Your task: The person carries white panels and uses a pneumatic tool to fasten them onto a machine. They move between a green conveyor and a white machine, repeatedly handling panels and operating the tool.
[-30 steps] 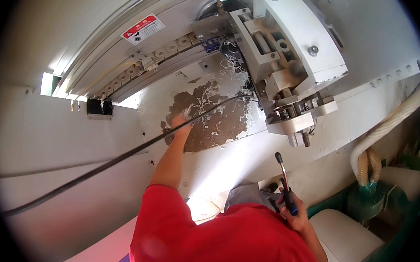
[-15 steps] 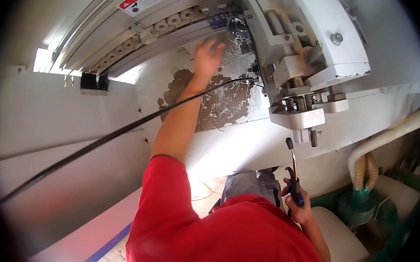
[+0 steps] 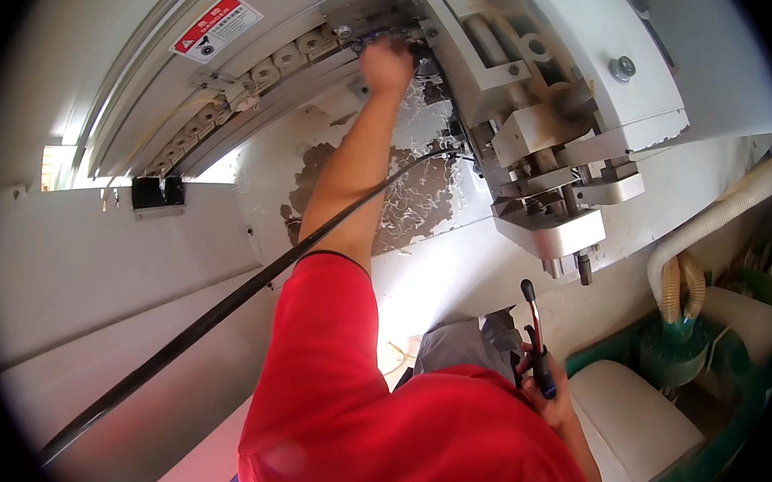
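Op. station: L hand at machine head, R hand w/ lever tool.
R hand, near right, is holding the lever tool, fingers wrapped round its blk/blue hdl; the dark knob is pointing far, clear of the metal bracket. L hand is resting far, betw. roller row and machine head; fingers are blurring and partly hidden, so finger spread, contact and any hold can't be told. Blk cable is crossing in front of L forearm. Pale shavings are littering the base plate to its right. Far right, a wht hose is running twd a green unit.
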A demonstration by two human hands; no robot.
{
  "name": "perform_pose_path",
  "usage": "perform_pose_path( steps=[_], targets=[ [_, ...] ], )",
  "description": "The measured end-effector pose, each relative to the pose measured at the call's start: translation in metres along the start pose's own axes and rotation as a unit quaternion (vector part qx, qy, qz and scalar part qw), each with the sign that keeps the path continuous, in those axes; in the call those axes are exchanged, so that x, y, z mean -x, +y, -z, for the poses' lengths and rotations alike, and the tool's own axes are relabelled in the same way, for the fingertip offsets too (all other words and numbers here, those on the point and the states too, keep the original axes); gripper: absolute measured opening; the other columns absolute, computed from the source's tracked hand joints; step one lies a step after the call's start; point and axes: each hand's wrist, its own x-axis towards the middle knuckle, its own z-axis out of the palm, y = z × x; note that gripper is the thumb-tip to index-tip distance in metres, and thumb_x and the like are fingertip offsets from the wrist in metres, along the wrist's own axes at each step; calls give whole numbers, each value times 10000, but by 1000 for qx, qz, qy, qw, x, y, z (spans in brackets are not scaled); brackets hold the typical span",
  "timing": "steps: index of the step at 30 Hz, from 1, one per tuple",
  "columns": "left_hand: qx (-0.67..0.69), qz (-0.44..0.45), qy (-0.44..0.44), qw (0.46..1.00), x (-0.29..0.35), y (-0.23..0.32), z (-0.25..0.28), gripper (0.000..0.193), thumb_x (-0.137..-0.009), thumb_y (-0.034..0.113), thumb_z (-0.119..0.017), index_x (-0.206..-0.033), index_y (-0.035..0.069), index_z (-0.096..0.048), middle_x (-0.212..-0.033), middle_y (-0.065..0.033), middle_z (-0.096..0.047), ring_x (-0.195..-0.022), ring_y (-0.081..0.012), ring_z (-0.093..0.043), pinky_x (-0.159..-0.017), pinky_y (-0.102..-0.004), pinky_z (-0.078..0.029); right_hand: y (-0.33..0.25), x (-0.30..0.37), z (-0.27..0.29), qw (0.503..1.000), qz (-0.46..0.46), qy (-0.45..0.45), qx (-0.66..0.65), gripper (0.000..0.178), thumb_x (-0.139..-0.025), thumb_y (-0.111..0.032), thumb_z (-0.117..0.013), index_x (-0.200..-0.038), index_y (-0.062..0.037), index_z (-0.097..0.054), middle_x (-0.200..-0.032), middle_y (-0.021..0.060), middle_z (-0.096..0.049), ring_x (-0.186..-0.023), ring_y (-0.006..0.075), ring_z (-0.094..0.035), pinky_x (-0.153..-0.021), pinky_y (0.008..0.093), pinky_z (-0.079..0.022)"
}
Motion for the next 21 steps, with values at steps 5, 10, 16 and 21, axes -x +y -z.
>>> perform_pose_path(
  steps=[5,10,16,21],
  targets=[
    [99,63,-8,993,76,-69,62,145,-796,106,-576,-734,-25,-584,-623,-179,-556,-583,-325,-554,-573,-419,-440,-6,-8,-1,999,27,-15,34,440,-857,-200,-601,-1234,6,-505,-872,86,-583,-814,188,-556,-777,316,-454],
    [0,226,-184,957,238,-186,105,322,-709,108,-709,-988,-29,-625,-718,-114,-616,-663,-185,-591,-622,-327,-479,-2,-16,8,998,2,-53,44,407,-853,-179,-617,-1213,-16,-519,-883,95,-595,-821,193,-571,-777,310,-461],
    [135,185,-551,802,346,-75,137,996,-677,314,-813,-1447,9,-260,-1451,-189,-363,-1349,-301,-338,-1118,-385,-260,-23,-51,28,960,134,-59,237,458,-821,-281,-661,-1195,-45,-539,-955,151,-630,-911,321,-613,-815,397,-479],
    [499,311,-461,665,353,146,197,498,-848,180,-609,-1304,43,-462,-1338,-171,-463,-1313,-260,-368,-1112,-396,-255,9,-90,39,916,113,-211,323,431,-802,-295,-654,-1129,-33,-556,-1018,196,-612,-955,366,-593,-838,440,-468]
  ],
)
